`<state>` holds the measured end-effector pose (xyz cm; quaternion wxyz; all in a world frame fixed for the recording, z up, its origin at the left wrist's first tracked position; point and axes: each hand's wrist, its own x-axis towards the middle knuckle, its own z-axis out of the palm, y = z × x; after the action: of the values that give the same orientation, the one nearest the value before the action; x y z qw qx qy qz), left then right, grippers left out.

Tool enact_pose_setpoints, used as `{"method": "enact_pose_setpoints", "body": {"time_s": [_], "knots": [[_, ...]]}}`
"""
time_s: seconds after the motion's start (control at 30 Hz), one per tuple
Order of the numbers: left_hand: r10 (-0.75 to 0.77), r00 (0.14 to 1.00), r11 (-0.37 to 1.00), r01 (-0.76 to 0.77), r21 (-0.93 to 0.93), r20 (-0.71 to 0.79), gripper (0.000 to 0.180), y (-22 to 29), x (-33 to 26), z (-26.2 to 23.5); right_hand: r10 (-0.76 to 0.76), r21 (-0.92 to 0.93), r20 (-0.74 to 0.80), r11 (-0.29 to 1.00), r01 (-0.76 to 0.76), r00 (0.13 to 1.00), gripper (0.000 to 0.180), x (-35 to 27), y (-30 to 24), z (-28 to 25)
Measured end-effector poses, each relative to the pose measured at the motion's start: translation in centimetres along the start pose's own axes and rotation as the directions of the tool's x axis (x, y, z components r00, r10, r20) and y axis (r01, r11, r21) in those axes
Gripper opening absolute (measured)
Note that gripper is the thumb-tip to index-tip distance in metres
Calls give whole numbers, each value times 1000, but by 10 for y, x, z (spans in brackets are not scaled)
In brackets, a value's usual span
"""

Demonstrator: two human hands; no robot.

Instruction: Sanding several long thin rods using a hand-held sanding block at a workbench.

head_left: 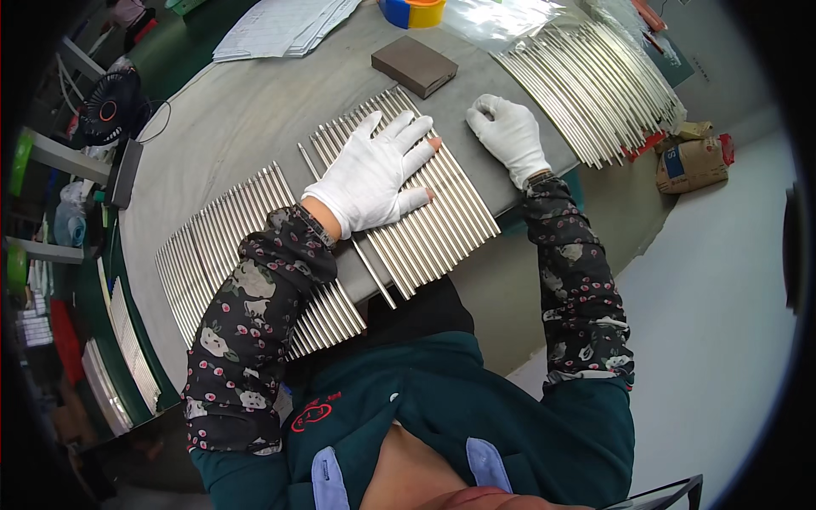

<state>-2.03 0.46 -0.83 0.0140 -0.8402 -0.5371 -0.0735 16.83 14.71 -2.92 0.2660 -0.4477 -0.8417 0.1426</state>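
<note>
My left hand (374,174), in a white glove with two bare fingertips, lies flat with fingers spread on a row of thin silver metal rods (450,200). One single rod (374,270) runs partly under that hand, set apart from the rows on both sides. A second row of rods (229,234) lies to the left, partly covered by my left forearm. My right hand (508,136), also gloved, is closed above the grey tabletop just right of the middle rows. Its fingers are curled in, and what they hold, if anything, is hidden.
A brown rectangular block (414,65) rests beyond the middle rods. Another large batch of rods (595,89) lies at the far right, near plastic wrap (501,25). Papers (285,25) and a tape roll (412,12) sit at the back; a black fan (110,108) stands left.
</note>
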Motion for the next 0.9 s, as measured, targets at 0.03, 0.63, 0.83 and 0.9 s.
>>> {"method": "enact_pose_setpoints", "body": {"time_s": [0.03,0.63,0.83,0.9], "knots": [[1,1000,1000,-1,-1,-1,68,1,3,1,0,-2,0,1000,0,1000,23,0,0,0],[17,999,999,-15,35,-46,67,-1,-8,4,1,35,17,999,-2,1000,24,-2,2,-1],[25,998,999,-22,40,-60,69,-5,-16,4,-6,12,21,1000,6,1000,24,0,4,1],[22,998,999,-20,41,-55,69,-5,-18,3,-5,25,17,1000,5,1000,24,0,4,0]]}}
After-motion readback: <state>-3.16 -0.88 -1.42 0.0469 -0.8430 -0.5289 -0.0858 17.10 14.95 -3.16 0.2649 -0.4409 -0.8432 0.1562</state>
